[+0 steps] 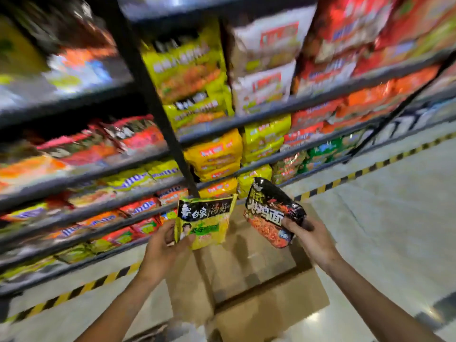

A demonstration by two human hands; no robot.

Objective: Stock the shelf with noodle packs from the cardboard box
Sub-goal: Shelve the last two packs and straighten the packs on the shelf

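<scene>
My left hand (pixel 164 248) grips a yellow-green noodle pack (pixel 204 222) by its lower left edge, held upright above the open cardboard box (pixel 246 280). My right hand (pixel 309 236) holds a black and red noodle pack (pixel 272 212) by its lower right corner, tilted to the left. Both packs hang in front of the dark metal shelf (pixel 222 127), whose levels are filled with yellow, red, white and green noodle packs. The box stands on the floor below my hands; its inside looks brown and bare where it shows.
A dark upright post (pixel 158 112) divides the shelf into bays. Yellow-and-black hazard tape (pixel 370 169) runs along the floor at the shelf's foot. Pale glossy floor (pixel 394 230) spreads to the right of the box.
</scene>
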